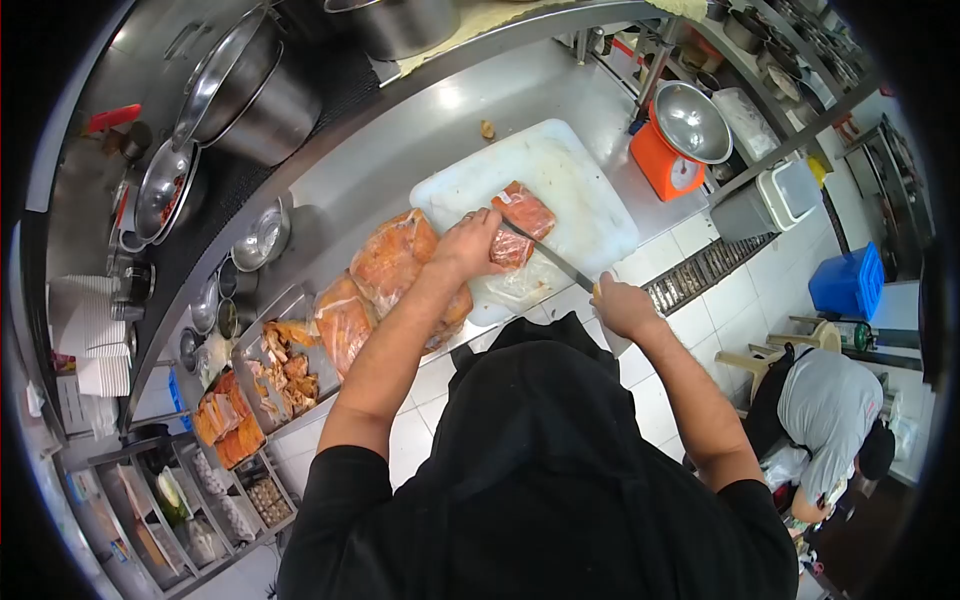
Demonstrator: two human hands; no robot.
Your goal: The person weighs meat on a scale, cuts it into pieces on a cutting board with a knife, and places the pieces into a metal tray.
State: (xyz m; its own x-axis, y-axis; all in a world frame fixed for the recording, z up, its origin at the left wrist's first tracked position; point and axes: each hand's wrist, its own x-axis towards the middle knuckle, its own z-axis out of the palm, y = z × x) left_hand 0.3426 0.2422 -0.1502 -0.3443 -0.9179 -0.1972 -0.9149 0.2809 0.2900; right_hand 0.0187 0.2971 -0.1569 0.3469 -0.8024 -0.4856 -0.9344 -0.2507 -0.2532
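Note:
A white cutting board (590, 215) lies on the steel counter, with a plastic-wrapped slab of reddish meat (528, 208) on it. My left hand (470, 245) is closed at the slab's left edge, fingers curled against it. My right hand (625, 305) grips the handle of a knife (563, 265) at the board's right edge. Its blade reaches across the meat, the tip close to my left fingers. Loose clear plastic (520, 285) lies on the board's near side. Larger wrapped meat pieces (393, 250) sit left of the board, partly behind my left forearm.
An orange scale (660, 165) carrying a steel bowl (692, 122) stands at the right end. To the left are a tray of cut meat (283, 375), metal bowls (262, 235) and stacked white containers (95, 330). A person in grey (830, 400) bends over at the far right.

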